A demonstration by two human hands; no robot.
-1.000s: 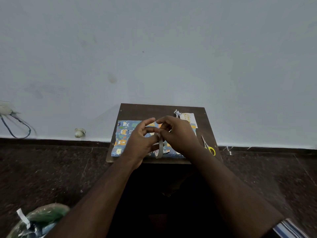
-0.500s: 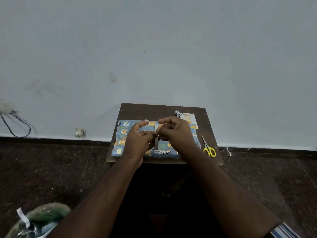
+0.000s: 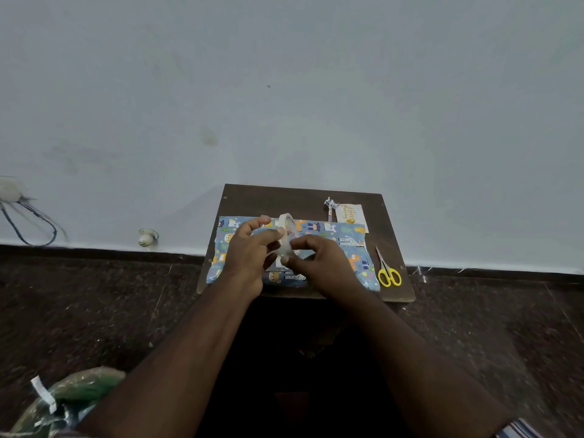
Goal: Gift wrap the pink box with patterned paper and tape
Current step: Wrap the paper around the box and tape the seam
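Pale wall fills the upper frame, with a dark floor below and a small dark counter set at centre against the wall. On the counter, patterned paper is seen laid flat over or around the pink box, which is itself not visible; whether the paper is already folded closed cannot be told. A roll of tape is held upright above the paper at frame centre: it is gripped by the curled fingers of the left hand, while the fingers of the right hand are pinched together at the roll's lower edge, apparently on the free end of the tape. Yellow-handled scissors lie at the counter's right edge, and a birthday tag with a ribbon scrap lies at upper right. The task is judged to be midway: paper is in place, tape is not yet applied, and sealing of seams and ends remains.
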